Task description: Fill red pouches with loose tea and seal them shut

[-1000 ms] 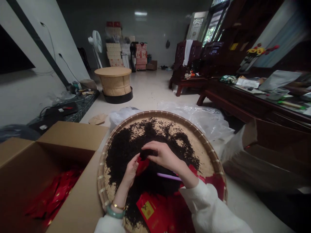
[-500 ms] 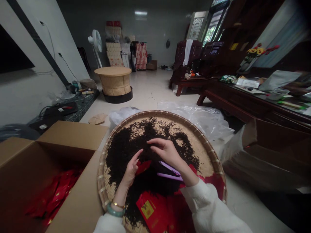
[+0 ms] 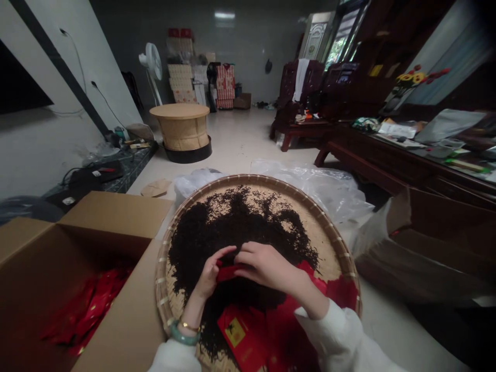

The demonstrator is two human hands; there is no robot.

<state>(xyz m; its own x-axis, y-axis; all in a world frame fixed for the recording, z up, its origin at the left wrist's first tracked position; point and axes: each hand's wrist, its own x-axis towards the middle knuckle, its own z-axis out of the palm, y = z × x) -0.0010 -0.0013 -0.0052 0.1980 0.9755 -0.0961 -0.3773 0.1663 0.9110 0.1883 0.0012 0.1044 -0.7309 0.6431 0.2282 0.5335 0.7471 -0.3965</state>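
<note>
We judge the red packet light, thin-walled, pliable and possibly slick, best held by its side edges without squeezing. It shows as a narrow red strip above the dark leaves, at three o'clock from the left hand, which pinches it; the right hand curls against it, though we cannot tell whether it grips anything.

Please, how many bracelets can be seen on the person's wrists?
2, both at the wrist of the left hand: a gold bracelet and, nearer the white sleeve, a green bangle. More may be hidden under either sleeve.
</note>
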